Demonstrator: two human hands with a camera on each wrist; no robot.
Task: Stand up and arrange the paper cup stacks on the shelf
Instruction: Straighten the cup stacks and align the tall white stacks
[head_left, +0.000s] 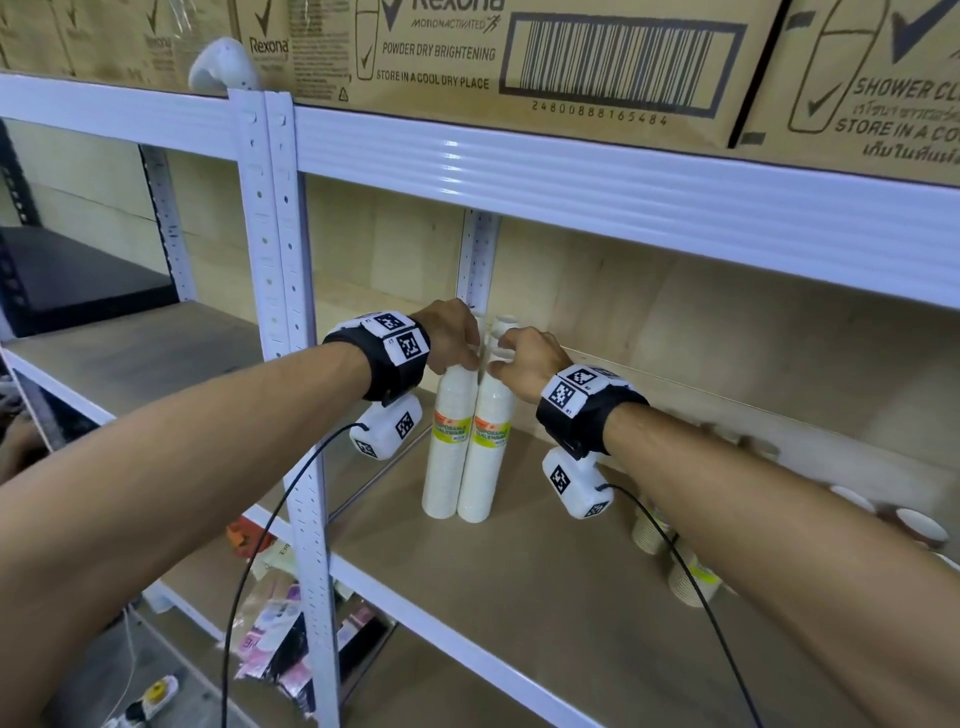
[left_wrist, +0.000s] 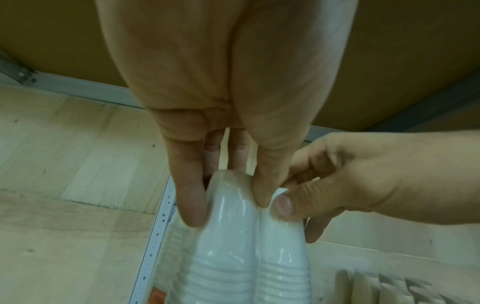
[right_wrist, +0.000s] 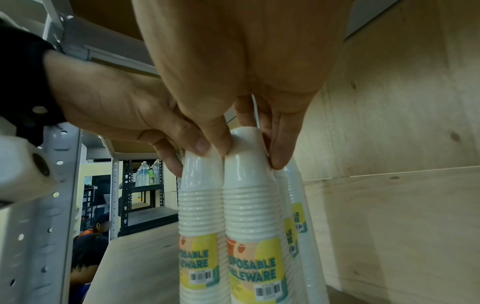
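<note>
White paper cup stacks (head_left: 470, 441) stand close together at the back left of the shelf (head_left: 545, 582). The left hand (head_left: 451, 338) and the right hand (head_left: 527, 364) each pinch one top. They look light, tall, tippy and slippery in plastic wrap, so holding lower seems safer.

Frame centre: right hand (right_wrist: 246, 86) pinching top of right cup stack (right_wrist: 249, 205), left hand (right_wrist: 124, 107) from the left gripping the touching left stack (right_wrist: 200, 205). Upright on shelf (right_wrist: 140, 257); more stacks behind.
</note>
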